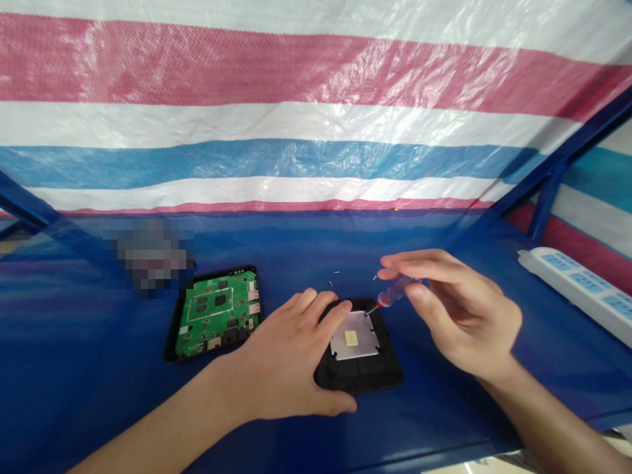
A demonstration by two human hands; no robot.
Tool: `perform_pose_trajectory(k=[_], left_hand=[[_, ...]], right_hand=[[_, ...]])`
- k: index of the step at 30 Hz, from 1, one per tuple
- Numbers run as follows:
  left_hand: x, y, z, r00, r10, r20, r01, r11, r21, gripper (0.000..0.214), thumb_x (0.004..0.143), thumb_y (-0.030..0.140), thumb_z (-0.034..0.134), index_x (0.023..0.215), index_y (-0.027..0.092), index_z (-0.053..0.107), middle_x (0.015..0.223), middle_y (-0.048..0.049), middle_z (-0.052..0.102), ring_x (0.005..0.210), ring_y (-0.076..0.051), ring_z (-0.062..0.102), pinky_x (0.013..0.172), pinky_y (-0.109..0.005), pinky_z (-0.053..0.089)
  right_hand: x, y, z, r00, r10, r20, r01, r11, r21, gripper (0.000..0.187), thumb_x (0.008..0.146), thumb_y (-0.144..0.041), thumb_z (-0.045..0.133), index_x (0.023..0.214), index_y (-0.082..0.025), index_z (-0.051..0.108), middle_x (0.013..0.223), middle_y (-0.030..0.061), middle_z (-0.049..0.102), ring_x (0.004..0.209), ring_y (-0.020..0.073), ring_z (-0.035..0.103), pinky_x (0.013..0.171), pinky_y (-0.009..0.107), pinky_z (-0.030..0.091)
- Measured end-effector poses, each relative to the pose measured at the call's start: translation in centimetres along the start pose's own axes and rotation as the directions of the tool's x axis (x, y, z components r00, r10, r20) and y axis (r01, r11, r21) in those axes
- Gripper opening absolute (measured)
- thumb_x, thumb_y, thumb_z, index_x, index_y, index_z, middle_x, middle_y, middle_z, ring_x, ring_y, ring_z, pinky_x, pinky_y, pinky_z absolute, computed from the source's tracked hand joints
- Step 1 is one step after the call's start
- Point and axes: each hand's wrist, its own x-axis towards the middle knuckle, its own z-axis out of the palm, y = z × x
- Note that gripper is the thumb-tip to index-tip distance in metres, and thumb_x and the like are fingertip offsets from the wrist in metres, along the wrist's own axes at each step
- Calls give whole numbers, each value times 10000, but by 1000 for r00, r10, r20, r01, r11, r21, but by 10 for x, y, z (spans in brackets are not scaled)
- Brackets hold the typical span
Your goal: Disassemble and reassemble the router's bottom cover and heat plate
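A black plastic cover (370, 375) lies on the blue table with a silver metal plate (368, 341) in its middle. On the plate is a small pale-yellow square pad (351, 338). My left hand (291, 359) grips the cover from its left side, fingers over the far edge and thumb along the near edge. Between the fingertips of my right hand (464, 313) is a screwdriver (394, 291) with a clear handle and a red collar. Its tilted tip meets the plate's far right corner. Several tiny screws (336, 272) lie just beyond the cover.
Left of my hand, a green circuit board (210, 306) sits in a black casing (170, 342). A blurred-out object (153, 253) stands behind it. A white power strip (577, 276) lies at the right. Striped sheeting (276, 72) hangs behind the table, with a blue frame bar (553, 171) at right.
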Motion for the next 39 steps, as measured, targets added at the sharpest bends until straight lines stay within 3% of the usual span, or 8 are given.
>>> perform_pose_trajectory(k=[6, 11, 22, 24, 26, 30, 33, 39], left_hand=[[0, 0, 3, 1000, 14, -15, -14, 1000, 8, 1039, 728, 735, 707, 1504, 128, 377, 1446, -164, 518, 1294, -376, 488, 1129, -495, 361], [0, -1, 2, 1000, 10, -8, -10, 1000, 24, 1060, 724, 750, 697, 1514, 128, 361, 1458, -168, 511, 1303, -374, 486, 1134, -496, 362], [0, 0, 2, 1000, -13, 13, 13, 1000, 7, 1047, 719, 717, 727, 1514, 140, 363, 1477, -166, 492, 1334, -374, 468, 1160, -527, 343], [0, 1, -1, 999, -18, 27, 18, 1000, -3, 1052, 712, 713, 735, 1513, 138, 368, 1479, -171, 491, 1335, -380, 468, 1152, -530, 358], [1, 2, -4, 998, -24, 50, 25, 1000, -12, 1059, 709, 704, 744, 1514, 123, 373, 1484, -182, 486, 1343, -399, 460, 1147, -547, 365], [0, 4, -8, 995, -35, 90, 36, 999, -15, 1057, 712, 673, 760, 1523, 116, 372, 1508, -188, 467, 1367, -419, 441, 1162, -573, 346], [-2, 4, -8, 995, -31, 96, 33, 999, -17, 1062, 710, 654, 770, 1532, 122, 359, 1530, -179, 450, 1381, -414, 429, 1177, -576, 327], [-2, 2, -8, 998, -12, 55, 14, 999, -42, 1019, 665, 660, 799, 1447, 109, 449, 1453, -171, 525, 1337, -390, 476, 1170, -543, 348]], right_hand=[[2, 3, 7, 992, -16, -126, 21, 999, 34, 365, 867, -37, 680, 1132, -288, 688, 964, 17, 749, 790, 170, 735, 651, 316, 623], [3, 2, 4, 997, -52, -56, 52, 999, -12, 296, 825, -45, 737, 1029, -257, 714, 903, 25, 744, 794, 186, 727, 679, 335, 605], [-1, 6, -2, 994, 20, 106, -19, 1000, -8, 447, 867, -37, 673, 1203, -330, 638, 1089, 36, 700, 990, 211, 706, 802, 394, 621], [0, 6, -2, 999, 30, 40, -30, 1000, 2, 442, 886, -52, 656, 1214, -348, 634, 1094, 25, 705, 938, 195, 723, 784, 381, 629], [4, 8, -3, 992, 37, -122, -38, 999, -6, 421, 895, -73, 659, 1209, -352, 639, 1079, 14, 716, 856, 170, 739, 752, 351, 635], [16, 22, -11, 898, 24, -439, -75, 992, -99, 334, 889, -154, 699, 1175, -322, 659, 917, 3, 721, 819, 176, 754, 746, 330, 644], [18, 38, -18, 885, 57, -462, -148, 975, -164, 307, 881, -214, 716, 1169, -308, 664, 871, 11, 724, 804, 186, 754, 749, 336, 637], [9, 51, -20, 915, 109, -387, -225, 937, -267, 341, 894, -287, 706, 1229, -277, 649, 1004, 46, 759, 758, 183, 742, 694, 334, 608]])
